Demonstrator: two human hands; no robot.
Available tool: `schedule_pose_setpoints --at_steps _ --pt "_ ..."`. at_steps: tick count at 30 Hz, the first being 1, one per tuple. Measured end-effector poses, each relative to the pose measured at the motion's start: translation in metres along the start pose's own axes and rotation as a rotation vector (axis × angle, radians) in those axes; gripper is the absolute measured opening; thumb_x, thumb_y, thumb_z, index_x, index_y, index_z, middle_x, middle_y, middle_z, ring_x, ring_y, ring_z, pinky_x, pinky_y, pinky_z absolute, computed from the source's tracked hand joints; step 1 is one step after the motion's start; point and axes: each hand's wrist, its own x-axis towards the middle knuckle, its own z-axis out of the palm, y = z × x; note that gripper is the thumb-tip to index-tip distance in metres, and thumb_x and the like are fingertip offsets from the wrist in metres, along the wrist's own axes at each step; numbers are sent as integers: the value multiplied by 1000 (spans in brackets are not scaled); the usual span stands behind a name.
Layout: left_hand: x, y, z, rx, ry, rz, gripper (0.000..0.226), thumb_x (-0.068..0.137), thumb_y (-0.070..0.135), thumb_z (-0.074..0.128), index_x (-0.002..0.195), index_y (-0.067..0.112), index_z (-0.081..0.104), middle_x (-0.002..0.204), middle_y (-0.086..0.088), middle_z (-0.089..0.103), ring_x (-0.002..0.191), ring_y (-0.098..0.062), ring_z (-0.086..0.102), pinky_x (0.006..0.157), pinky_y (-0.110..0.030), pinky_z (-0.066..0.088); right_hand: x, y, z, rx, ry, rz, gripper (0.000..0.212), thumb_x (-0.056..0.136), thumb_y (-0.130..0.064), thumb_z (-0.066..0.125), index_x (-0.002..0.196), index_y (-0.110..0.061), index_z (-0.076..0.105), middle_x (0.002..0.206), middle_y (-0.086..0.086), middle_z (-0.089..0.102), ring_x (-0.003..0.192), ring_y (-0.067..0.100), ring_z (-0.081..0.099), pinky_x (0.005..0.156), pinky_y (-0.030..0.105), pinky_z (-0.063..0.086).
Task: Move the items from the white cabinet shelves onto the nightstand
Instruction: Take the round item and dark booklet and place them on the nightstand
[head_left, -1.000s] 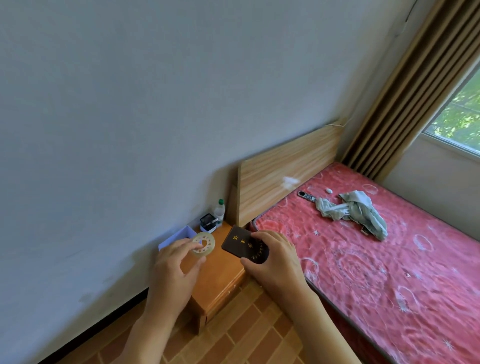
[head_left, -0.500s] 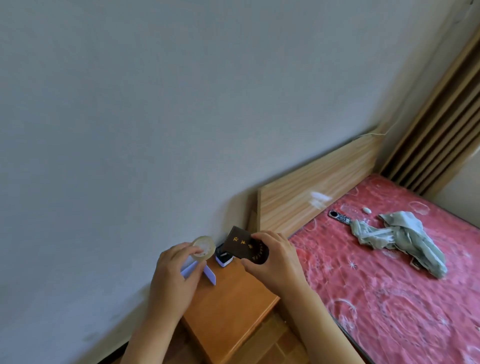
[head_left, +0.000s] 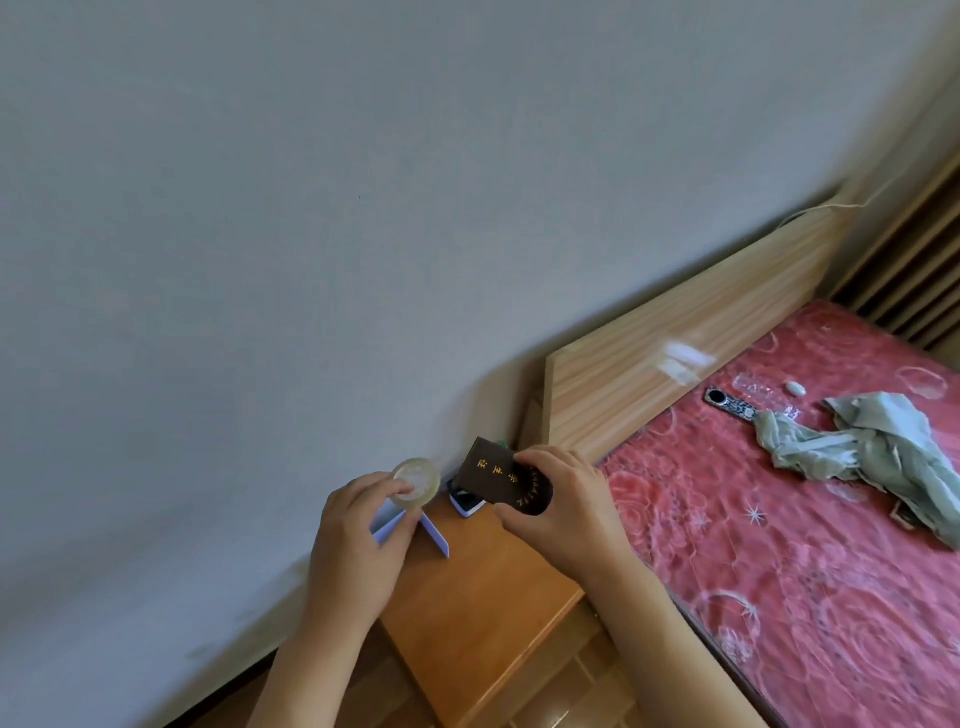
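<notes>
While both hands hover over the nightstand (head_left: 483, 613), a roll of clear tape (head_left: 415, 480) is pinched in the left hand (head_left: 358, 545) at 9 o'clock of the small dark booklet (head_left: 496, 478), which is gripped along its lower edge, together with a black round item (head_left: 535, 496), by the right hand (head_left: 561, 512). Both are judged light and stiff; the tape's smooth rim may slip.

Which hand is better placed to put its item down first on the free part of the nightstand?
Probably the right hand. It holds the dark booklet beside bare wood on the nightstand. The left hand, holding the tape roll, is over the lilac box by the wall.
</notes>
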Motion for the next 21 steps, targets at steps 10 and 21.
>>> schedule_pose_setpoints --at_steps 10,21 --pt "0 -88 24 40 -219 -107 29 84 16 85 110 24 76 117 14 64 113 -9 57 88 -7 38 -19 13 88 55 -51 183 61 72 -62 70 125 -32 68 122 -20 62 115 9 54 98 44 49" --pt "-19 -185 73 77 -376 -181 25 89 20 81 112 25 74 121 18 60 108 17 45 88 5 32 -50 52 202 106 -61 365 55 76 -48 84 126 -30 68 123 -21 58 117 8 51 104 39 44"
